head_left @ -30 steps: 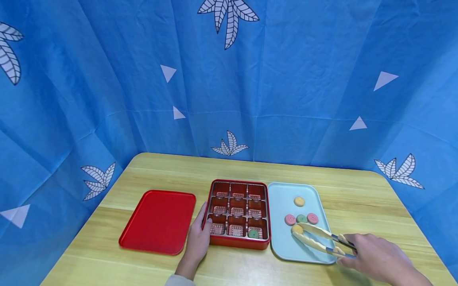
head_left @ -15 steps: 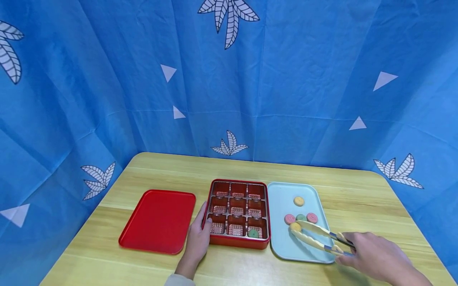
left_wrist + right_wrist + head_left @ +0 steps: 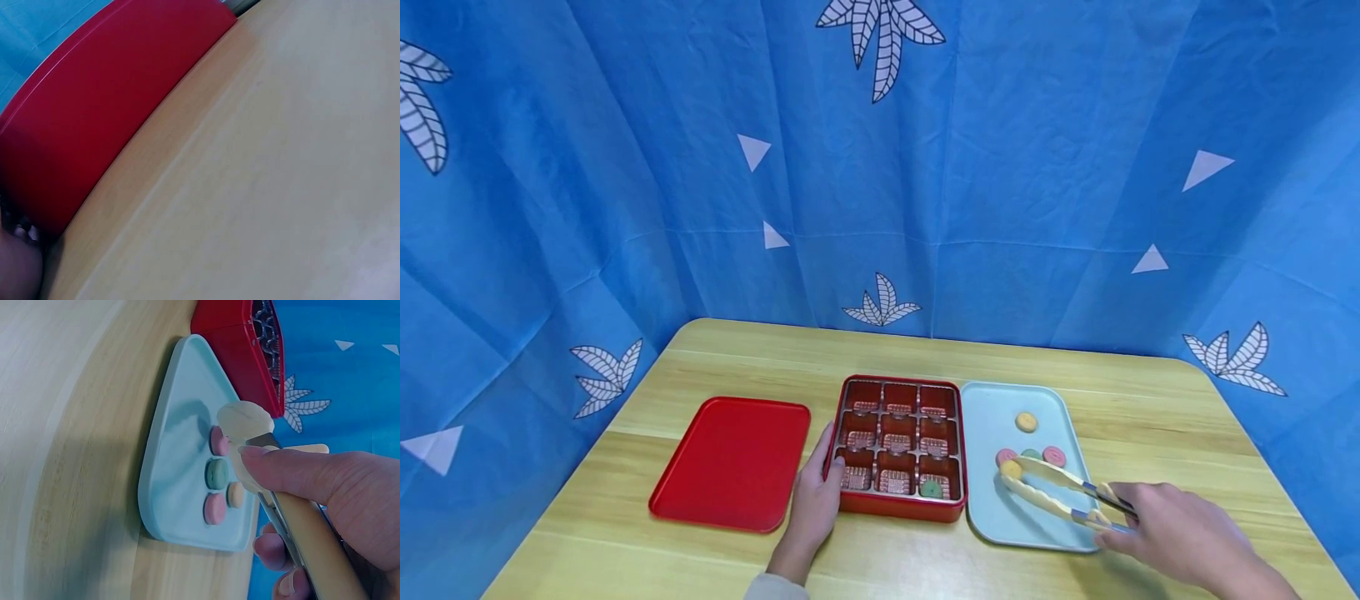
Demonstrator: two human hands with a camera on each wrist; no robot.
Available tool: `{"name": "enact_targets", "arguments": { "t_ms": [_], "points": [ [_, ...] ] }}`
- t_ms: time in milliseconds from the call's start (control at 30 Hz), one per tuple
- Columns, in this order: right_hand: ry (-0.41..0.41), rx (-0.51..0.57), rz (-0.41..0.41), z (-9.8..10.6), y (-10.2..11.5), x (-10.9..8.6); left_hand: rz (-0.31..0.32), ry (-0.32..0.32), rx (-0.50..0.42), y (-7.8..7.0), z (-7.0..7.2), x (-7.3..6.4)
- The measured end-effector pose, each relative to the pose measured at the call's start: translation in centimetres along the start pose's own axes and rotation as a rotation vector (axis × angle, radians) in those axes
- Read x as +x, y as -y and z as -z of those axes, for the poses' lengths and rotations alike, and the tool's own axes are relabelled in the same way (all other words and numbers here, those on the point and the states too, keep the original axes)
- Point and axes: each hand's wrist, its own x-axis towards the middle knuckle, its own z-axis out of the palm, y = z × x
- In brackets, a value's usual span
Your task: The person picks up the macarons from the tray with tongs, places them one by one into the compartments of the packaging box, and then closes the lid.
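My right hand grips a pair of tongs. Between their cream, wavy-edged tips is a yellow macaron, which overlaps a pink macaron in the head view. A green macaron, another pink one and a second yellow one lie on the light blue tray. My left hand holds the red box at its near left corner, thumb by the rim and fingers along the side. One green macaron sits in the box's near right compartment.
Left of the box lies a flat red tray or lid. The light blue tray stands close against the box's right side. All rest on a wooden table, with a blue patterned curtain behind.
The right hand and tongs have shifted slightly left, carrying the yellow macaron from in front of the green one to over the left pink one. The left hand and box stay put.
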Motion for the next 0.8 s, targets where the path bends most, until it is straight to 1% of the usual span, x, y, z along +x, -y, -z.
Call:
{"name": "enact_targets", "arguments": {
  "t_ms": [200,333,600,800],
  "points": [
    [-0.011,0.014,0.006,0.2,0.5,0.2,-0.008,-0.015,0.005,0.0,0.0,-0.1],
    [-0.021,0.0,0.014,0.5,0.6,0.3,-0.01,-0.013,-0.005,0.1,0.0,-0.1],
    [-0.038,-0.003,0.033,1.0,1.1,0.3,0.017,-0.005,-0.03,-0.1,0.0,-0.3],
    [-0.037,0.005,0.031,1.0,1.5,0.4,0.001,-0.015,-0.001,-0.1,0.0,-0.2]
  ]
}}
